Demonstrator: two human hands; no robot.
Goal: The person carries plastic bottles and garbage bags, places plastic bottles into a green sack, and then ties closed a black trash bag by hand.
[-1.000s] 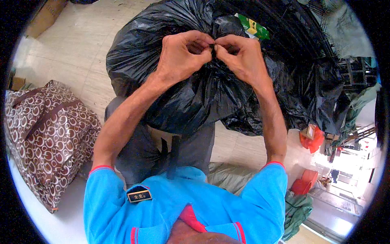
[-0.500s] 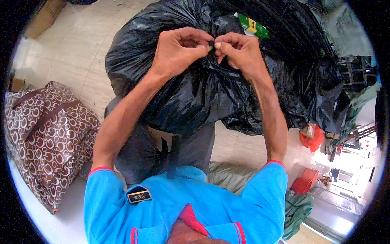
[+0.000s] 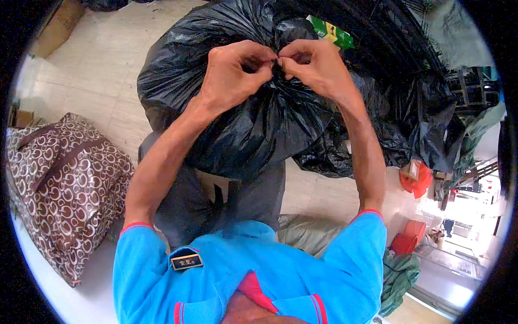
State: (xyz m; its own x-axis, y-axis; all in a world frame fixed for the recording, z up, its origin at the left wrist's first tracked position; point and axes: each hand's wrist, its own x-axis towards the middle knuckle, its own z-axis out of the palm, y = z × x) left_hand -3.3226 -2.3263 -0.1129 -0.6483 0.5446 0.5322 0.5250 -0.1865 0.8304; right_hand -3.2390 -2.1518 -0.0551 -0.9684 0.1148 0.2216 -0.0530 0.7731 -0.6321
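A large, full black plastic bag (image 3: pixel 226 135) stands in front of my legs, its top drawn into tight folds. At the gathered neck, my left hand (image 3: pixel 237 70) pinches with thumb and forefinger closed. My right hand (image 3: pixel 310 65) meets it from the other side, also pinched, and the fingertips of both nearly touch. A small dark bit of the bag's plastic seems to be between them, but the fingers mostly hide it. Just beyond my right hand lies a green and yellow packet (image 3: pixel 330 32).
More black plastic (image 3: pixel 410 119) spreads at the right. On the left is a brown patterned bag (image 3: pixel 75 189), with a cardboard box (image 3: pixel 56 27) farther back. An orange-red bag (image 3: pixel 415 181), a red container (image 3: pixel 408 237) and green cloth (image 3: pixel 399 281) are on the right side.
Both hands stay at the bag's neck and have drawn slightly left. My right hand has turned over more, and the fingertips have come closer together.
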